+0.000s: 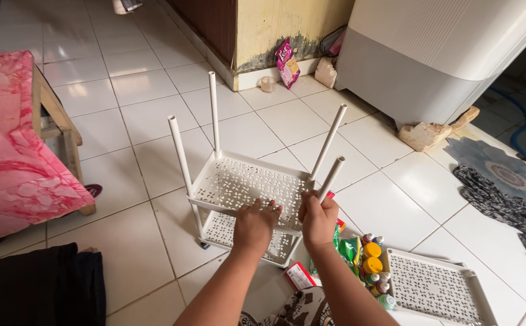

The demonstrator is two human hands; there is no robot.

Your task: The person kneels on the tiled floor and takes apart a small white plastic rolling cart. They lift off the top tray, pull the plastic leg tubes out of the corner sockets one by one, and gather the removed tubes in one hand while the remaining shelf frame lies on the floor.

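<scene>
Nearest the camera, a loose perforated tray [435,287] lies flat on the tiled floor [124,102], with small bottles and packets [368,259] just beside it. Ahead, both hands meet the white plastic rack [239,184] at its near edge. The left hand [256,224] rests on the upper tray rim, fingers curled over it. The right hand [318,218] is closed around the near-right pole [330,178], which rises tilted away from the person. Three further poles stand upward from the other corners. The right hand is nearer the pole. Open floor lies beyond and left; a wooden bench [64,130] with pink cloth stands well apart at left, a white appliance [432,54] far right.
</scene>
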